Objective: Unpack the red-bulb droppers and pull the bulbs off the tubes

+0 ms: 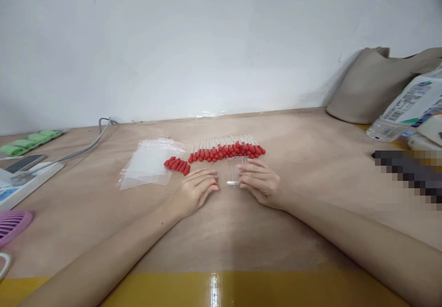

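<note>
"Where are the clear tubes (pixel 232 172)?"
"On the brown table covering (pixel 221 233), between the hands. The right hand (pixel 260 182) is at their right side, fingers bent and close together, hiding some; I can't tell whether it grips any."
"And the left hand (pixel 200 188)?"
"Curled, thumb near the fingers. Red shows at the fingertips, but I can't tell whether a bulb is pinched there."
"What crowds them?"
"Just beyond the tubes, a row of red-bulbed droppers (pixel 228 151), tips towards the wall (pixel 214 44). Loose red bulbs (pixel 177 165) lie between the left hand and the zip bags (pixel 148 163)."
"Farther out?"
"Leftward, a grey cable (pixel 86 149), a white power strip (pixel 37 183), green packets (pixel 31 142) and a purple slotted object (pixel 14 226). Rightward, a pixelated dark object (pixel 410 171), a labelled clear bottle (pixel 407 107) and a taupe bag-like thing (pixel 362 86)."
</note>
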Tool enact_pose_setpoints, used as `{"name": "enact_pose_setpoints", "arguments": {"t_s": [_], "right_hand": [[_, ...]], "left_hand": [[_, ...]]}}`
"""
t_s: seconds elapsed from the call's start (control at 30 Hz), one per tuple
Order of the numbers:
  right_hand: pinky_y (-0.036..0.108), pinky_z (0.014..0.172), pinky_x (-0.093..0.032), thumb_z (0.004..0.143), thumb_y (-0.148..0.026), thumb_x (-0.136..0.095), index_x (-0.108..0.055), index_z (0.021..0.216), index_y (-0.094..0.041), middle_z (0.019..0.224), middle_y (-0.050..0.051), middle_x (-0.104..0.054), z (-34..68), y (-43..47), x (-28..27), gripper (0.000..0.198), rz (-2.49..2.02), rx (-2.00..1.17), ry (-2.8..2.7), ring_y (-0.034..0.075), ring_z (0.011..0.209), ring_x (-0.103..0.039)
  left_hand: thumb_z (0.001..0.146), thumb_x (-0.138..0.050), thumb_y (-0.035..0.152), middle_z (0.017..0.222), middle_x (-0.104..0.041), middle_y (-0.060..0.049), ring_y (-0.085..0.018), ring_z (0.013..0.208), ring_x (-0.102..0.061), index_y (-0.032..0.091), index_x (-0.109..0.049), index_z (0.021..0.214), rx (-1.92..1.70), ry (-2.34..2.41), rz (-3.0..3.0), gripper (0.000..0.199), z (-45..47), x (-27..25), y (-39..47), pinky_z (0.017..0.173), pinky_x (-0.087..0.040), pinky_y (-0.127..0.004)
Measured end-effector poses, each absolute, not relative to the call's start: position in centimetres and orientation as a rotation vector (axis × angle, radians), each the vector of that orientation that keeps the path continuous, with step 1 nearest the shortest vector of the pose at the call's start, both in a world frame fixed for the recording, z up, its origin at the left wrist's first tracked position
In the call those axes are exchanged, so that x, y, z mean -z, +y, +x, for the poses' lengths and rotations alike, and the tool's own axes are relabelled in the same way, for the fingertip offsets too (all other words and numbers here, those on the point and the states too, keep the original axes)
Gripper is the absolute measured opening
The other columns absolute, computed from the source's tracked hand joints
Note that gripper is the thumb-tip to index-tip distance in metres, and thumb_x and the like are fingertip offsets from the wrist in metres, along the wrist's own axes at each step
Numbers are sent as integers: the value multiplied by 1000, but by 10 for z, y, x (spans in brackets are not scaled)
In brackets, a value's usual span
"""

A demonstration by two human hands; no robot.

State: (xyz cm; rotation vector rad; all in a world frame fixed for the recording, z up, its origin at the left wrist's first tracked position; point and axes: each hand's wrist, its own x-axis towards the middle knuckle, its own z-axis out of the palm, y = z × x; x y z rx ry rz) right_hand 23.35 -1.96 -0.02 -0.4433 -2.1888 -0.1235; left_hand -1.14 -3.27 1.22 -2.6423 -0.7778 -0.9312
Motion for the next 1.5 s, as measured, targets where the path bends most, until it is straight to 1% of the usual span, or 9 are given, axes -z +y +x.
{"name": "enact_pose_setpoints", "arguments": {"t_s": [0.17, 0.33, 0.6, 0.73, 0.83, 0.93, 1.13, 1.33, 1.5], "right_hand": [[31, 67, -44, 85, -27, -49, -64, 93, -20, 66, 3, -56, 245, -17, 0, 18, -746, 113, -2125, 15, 67, -52], [29, 65, -41, 86, -18, -40, -56, 109, -14, 75, 6, -57, 232, -20, -6, 29, -810, 21, -2131, 15, 69, -50], [30, 66, -34, 76, -11, -44, -57, 75, -15, 69, 5, -58, 189, -2, -25, 14, -850, 108, -2227, 16, 69, -48], [30, 66, -30, 73, -8, -45, -57, 69, -14, 70, 7, -58, 175, -2, -20, 15, -904, 296, -2327, 17, 69, -46], [30, 66, -29, 73, -9, -47, -59, 69, -14, 71, 6, -58, 173, -5, -16, 14, -941, 264, -2361, 17, 70, -46], [30, 68, -28, 75, -22, -55, -62, 71, -14, 72, 5, -58, 174, -7, -15, 12, -983, 125, -2364, 17, 73, -47], [32, 69, -26, 71, -57, -58, -66, 75, -16, 75, 5, -56, 180, -9, -16, 42, -972, 70, -2373, 17, 75, -45], [32, 68, -24, 67, -66, -55, -68, 80, -17, 79, 6, -55, 182, -7, -12, 52, -998, 123, -2377, 18, 77, -43], [32, 69, -25, 66, -70, -52, -67, 78, -17, 81, 6, -54, 183, -8, -12, 57, -1013, 109, -2380, 18, 77, -43]], "left_hand": [[84, -53, 28, 87, -65, -4, -16, 79, -59, 20, -63, 89, 1056, -1033, -2528, 14, -24, -22, -26, 73, -48, -30], [86, -44, 30, 85, -57, -5, -17, 81, -55, 18, -63, 98, 1122, -1590, -2291, 26, -47, -46, -10, 70, -46, -28], [73, -53, 33, 75, -56, -1, -14, 65, -54, 16, -53, 96, 1341, -2095, -2075, 29, -92, -53, 17, 62, -46, -27], [70, -57, 41, 74, -57, -1, -14, 63, -54, 17, -53, 86, 1256, -2099, -2136, 29, -100, -47, 19, 60, -45, -26], [72, -56, 42, 75, -59, -1, -14, 61, -53, 18, -53, 82, 1133, -2082, -2186, 26, -99, -47, 16, 57, -43, -26], [74, -54, 42, 76, -60, -1, -15, 62, -53, 20, -55, 82, 998, -1957, -2277, 24, -92, -49, 11, 58, -42, -27], [77, -50, 43, 71, -58, -3, -19, 70, -52, 20, -60, 77, 658, -1693, -2404, 25, -84, -47, 6, 67, -41, -32], [77, -52, 43, 78, -59, -4, -19, 75, -51, 20, -64, 77, 673, -1579, -2427, 25, -87, -43, 7, 76, -40, -35], [78, -51, 42, 90, -60, -5, -22, 91, -52, 21, -65, 80, 656, -1518, -2432, 26, -89, -40, 8, 84, -39, -37]]}}
